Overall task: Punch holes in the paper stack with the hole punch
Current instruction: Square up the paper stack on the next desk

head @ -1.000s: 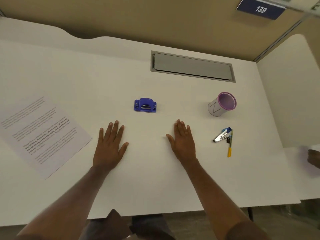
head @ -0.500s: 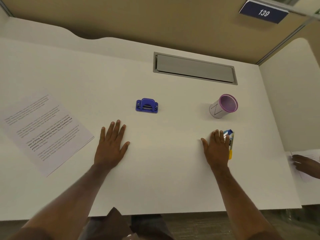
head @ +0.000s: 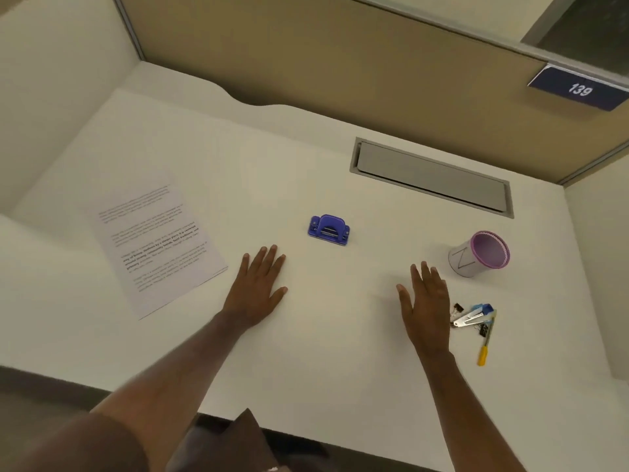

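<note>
A small blue hole punch [head: 328,230] sits on the white desk [head: 340,352], just beyond and between my hands. The paper stack [head: 157,247], white sheets with printed text, lies flat at the left of the desk, turned at an angle. My left hand [head: 259,288] rests palm down between the paper and the punch, fingers spread, holding nothing. My right hand [head: 423,299] lies flat to the right of the punch, also empty, its outer edge close to a small pile of stationery.
A purple-rimmed pen cup [head: 480,254] lies tipped on its side at the right. Near it are a blue stapler [head: 473,315], black binder clips [head: 457,308] and a yellow-capped pen [head: 486,344]. A grey cable hatch [head: 431,177] is set into the desk's back. Partition walls enclose the desk.
My right hand went right onto the stapler pile, then came back left off it. My view turned left, so the paper now lies nearer the centre. The left hand stayed flat.
</note>
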{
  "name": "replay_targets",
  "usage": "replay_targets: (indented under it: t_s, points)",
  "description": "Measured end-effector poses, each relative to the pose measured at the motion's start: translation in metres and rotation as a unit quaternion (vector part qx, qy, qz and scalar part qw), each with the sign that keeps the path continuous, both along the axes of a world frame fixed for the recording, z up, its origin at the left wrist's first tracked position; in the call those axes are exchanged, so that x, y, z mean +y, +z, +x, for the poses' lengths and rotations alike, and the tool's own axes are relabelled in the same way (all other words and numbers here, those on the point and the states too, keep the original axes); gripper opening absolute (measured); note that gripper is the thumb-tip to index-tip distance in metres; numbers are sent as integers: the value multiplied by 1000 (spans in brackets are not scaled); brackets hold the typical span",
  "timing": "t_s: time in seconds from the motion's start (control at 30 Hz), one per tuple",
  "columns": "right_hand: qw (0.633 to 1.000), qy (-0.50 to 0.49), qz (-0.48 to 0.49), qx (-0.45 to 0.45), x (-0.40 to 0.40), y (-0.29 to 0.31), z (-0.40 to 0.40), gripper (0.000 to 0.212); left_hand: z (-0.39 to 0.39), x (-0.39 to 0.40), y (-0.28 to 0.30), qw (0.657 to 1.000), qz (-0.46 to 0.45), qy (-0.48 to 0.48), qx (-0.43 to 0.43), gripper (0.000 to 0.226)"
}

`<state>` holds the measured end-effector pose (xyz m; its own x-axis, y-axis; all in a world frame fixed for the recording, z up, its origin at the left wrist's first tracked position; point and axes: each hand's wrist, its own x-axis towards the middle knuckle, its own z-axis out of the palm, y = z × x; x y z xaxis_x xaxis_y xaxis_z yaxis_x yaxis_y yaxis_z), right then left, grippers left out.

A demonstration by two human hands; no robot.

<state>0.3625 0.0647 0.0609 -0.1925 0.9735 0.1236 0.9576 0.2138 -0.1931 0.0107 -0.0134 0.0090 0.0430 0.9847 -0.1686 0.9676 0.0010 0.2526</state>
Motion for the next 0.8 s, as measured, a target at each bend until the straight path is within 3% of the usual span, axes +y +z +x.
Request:
replay_targets:
  t_s: [0.3,0.57,0.8]
  points:
    - [982,170,15,83,22,17,-115,54,-20,-24,35,990,87,91,-62,69]
    - [961,250,-22,116,8,23,-223,50,-99,-49,60,966,191,162,-61,62]
    - [957,256,-99,97,-27,26,-300,57,-188,-72,54,955,158,250,-5,67]
